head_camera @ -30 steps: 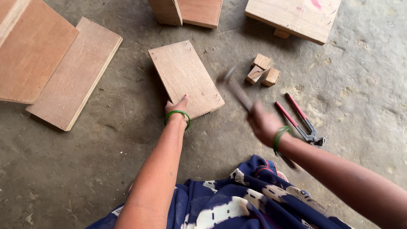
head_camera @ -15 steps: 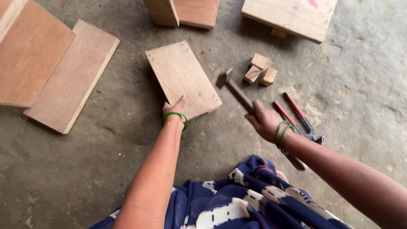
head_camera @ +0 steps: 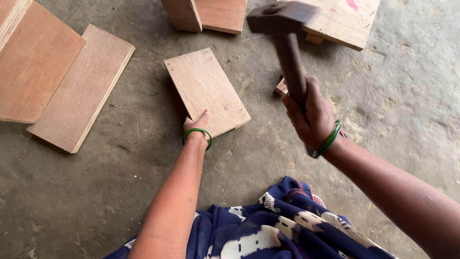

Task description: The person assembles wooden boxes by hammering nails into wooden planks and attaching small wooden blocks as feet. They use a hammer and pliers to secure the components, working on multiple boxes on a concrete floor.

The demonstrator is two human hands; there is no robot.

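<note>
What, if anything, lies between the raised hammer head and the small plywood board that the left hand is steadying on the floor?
Nothing visible. The hammer is lifted in the right hand, and only bare concrete floor shows between it and the plywood board. The left hand touches the board's near edge only.

My left hand (head_camera: 196,125) reaches forward, arm straight, fingers pressed flat and low. My right hand (head_camera: 310,115) is raised well above it, fingers curled tight, forearm angled in from the right.
</note>
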